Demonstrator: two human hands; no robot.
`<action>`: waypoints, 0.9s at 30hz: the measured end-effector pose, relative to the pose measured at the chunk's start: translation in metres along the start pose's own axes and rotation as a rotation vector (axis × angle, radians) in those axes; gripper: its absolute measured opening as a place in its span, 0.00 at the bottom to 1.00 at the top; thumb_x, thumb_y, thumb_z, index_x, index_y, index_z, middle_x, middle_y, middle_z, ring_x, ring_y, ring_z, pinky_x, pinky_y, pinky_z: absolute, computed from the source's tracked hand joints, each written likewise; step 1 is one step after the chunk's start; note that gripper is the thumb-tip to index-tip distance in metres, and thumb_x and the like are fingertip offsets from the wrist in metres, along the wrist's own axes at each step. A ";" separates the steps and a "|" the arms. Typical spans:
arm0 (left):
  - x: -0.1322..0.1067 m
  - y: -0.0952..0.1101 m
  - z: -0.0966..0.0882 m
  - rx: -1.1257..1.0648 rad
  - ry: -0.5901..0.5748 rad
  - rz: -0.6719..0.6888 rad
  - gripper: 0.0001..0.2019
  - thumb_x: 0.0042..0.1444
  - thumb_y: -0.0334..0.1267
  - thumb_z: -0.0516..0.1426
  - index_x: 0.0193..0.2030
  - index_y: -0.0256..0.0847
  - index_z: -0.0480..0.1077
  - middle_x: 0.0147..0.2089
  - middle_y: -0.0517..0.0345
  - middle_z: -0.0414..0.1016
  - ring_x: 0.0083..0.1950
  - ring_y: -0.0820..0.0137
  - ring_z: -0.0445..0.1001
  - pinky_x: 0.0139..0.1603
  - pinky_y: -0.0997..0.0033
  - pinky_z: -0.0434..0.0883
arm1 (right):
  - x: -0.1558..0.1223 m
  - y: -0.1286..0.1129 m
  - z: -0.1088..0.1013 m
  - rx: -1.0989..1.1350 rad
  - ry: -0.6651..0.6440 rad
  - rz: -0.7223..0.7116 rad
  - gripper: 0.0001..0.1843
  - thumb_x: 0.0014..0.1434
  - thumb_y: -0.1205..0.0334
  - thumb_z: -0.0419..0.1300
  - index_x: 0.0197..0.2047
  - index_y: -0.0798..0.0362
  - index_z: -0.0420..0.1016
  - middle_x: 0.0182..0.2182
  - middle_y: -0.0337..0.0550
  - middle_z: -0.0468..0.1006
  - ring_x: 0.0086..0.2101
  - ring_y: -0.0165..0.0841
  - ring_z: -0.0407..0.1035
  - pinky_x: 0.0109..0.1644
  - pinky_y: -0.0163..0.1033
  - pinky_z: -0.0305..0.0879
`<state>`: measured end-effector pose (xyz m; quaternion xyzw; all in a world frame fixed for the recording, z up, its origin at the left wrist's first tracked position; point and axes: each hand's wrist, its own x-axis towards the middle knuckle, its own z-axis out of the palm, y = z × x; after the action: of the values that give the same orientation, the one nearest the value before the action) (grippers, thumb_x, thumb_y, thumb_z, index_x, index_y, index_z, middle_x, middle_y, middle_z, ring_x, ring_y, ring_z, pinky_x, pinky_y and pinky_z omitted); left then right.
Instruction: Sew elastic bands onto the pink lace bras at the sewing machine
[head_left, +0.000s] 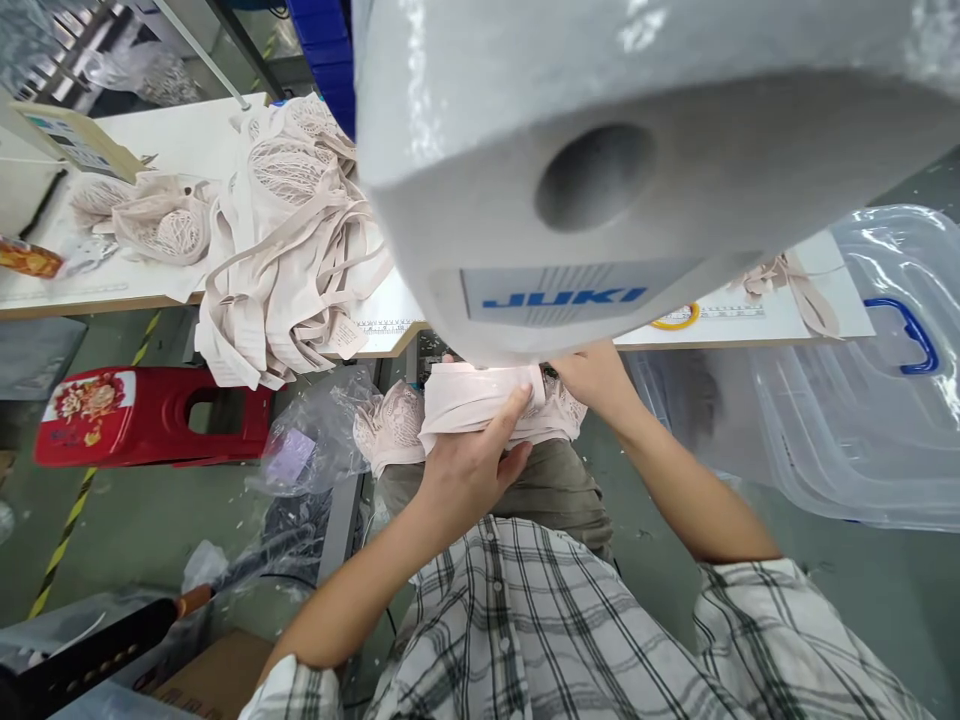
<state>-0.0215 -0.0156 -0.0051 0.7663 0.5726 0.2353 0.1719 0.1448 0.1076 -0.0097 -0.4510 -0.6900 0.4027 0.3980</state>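
Observation:
A pale pink lace garment [480, 400] lies under the head of a grey JUKI sewing machine [600, 170] that fills the top of the view. My left hand [469, 465] grips its folded band from below, thumb laid over the fabric. My right hand [592, 375] reaches in from the right and touches the same garment; the machine head hides its fingers.
A heap of the same pink garments and straps [285, 240] hangs over the edge of a white table [172, 140]. A red plastic stool [142, 415] stands at left. Clear plastic bins [862, 400] sit at right. A clear plastic bag [315, 440] lies by my left arm.

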 end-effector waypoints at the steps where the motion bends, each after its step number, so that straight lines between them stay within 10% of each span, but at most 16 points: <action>1: 0.001 0.000 -0.001 0.037 0.015 0.012 0.29 0.64 0.41 0.58 0.71 0.46 0.60 0.60 0.42 0.75 0.62 0.48 0.73 0.66 0.43 0.67 | 0.004 0.002 0.000 -0.032 0.000 -0.036 0.12 0.62 0.51 0.56 0.39 0.50 0.72 0.43 0.48 0.75 0.41 0.37 0.69 0.44 0.42 0.70; 27: 0.011 -0.007 -0.012 0.123 0.039 0.122 0.30 0.65 0.37 0.56 0.73 0.40 0.56 0.58 0.42 0.77 0.60 0.54 0.75 0.62 0.52 0.73 | 0.016 0.003 0.002 -0.094 -0.007 -0.077 0.06 0.62 0.58 0.57 0.37 0.48 0.73 0.39 0.45 0.74 0.38 0.38 0.69 0.43 0.46 0.73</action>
<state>-0.0308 -0.0036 0.0030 0.8041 0.5414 0.2248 0.0988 0.1395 0.1230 -0.0104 -0.4409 -0.7262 0.3560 0.3892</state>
